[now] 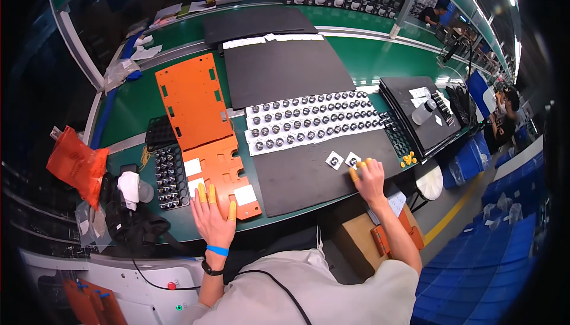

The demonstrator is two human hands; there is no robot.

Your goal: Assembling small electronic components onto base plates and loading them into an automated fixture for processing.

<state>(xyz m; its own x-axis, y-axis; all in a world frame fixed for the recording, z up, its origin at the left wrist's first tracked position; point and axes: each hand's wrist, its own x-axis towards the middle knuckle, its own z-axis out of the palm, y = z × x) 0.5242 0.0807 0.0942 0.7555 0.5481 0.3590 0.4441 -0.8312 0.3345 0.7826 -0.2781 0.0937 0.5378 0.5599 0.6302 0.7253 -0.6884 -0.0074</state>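
My left hand (214, 215), wearing yellow finger cots, rests with fingers spread at a white square plate (196, 186) on the lower leaf of an orange hinged fixture (219, 170). Two more white squares, an upper one (192, 167) and a right one (244, 195), lie on that leaf. On the black mat (309, 176), the fingers of my right hand (370, 183) close at the edge of a white square plate with a round black part (352, 159). A matching plate (334, 160) lies just left of it. Finger cots cover several right fingertips too.
Rows of white plates with round black parts (309, 117) span the mat's far side. Left of the fixture stands a black tray (171, 176) of dark cylindrical parts. Another tray (401, 138) with loose yellow finger cots (409, 159) sits right. An orange bag (77, 161) hangs far left.
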